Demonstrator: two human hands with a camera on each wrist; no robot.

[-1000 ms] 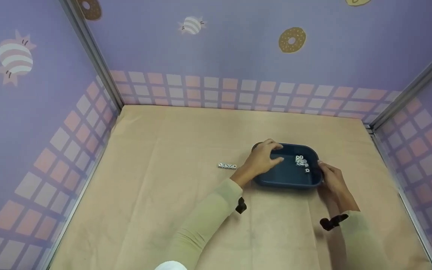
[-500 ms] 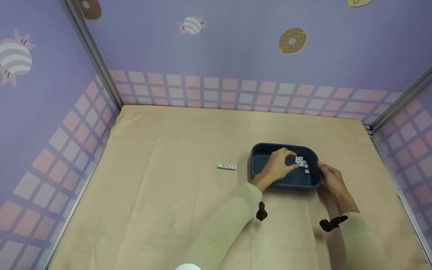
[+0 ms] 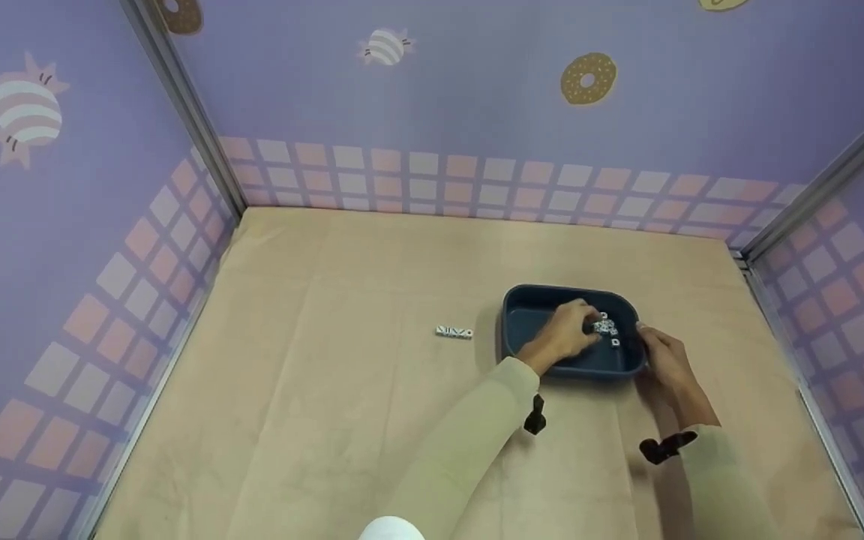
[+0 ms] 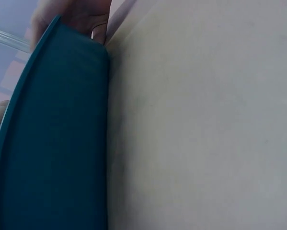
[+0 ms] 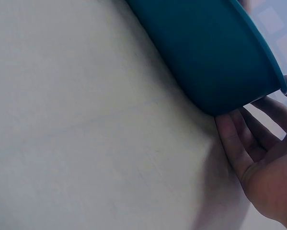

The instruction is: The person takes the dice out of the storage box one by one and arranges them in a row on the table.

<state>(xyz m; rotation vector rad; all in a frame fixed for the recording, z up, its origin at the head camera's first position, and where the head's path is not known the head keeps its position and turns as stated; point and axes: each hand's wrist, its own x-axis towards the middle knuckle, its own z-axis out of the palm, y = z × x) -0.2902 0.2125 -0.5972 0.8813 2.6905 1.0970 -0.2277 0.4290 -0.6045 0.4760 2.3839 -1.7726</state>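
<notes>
Cubes, small and white with dark markings, lie in a loose cluster inside the tray, toward its 3 o'clock end. In the head view they are too small to count or read reliably; the left hand covers part of the cluster's 9 o'clock side. In both wrist views the tray's outer wall blocks sight of the interior.

The left hand reaches into the tray from 7 o'clock, fingers curved, thumb and fingertips at the cluster with a small gap between them. The fingertips are partly obscured; whether a cube is held cannot be determined.

The right hand grips the tray at 3 o'clock: thumb at the rim, fingers spread along the outer wall. The right wrist view cuts off part of this hand at its 3 o'clock edge.

Beyond the tray at 9 o'clock, a row of cubes sits on the cloth; individual markings are indistinct. At 6 o'clock, a white rounded object is cut off by the frame and unidentifiable.
</notes>
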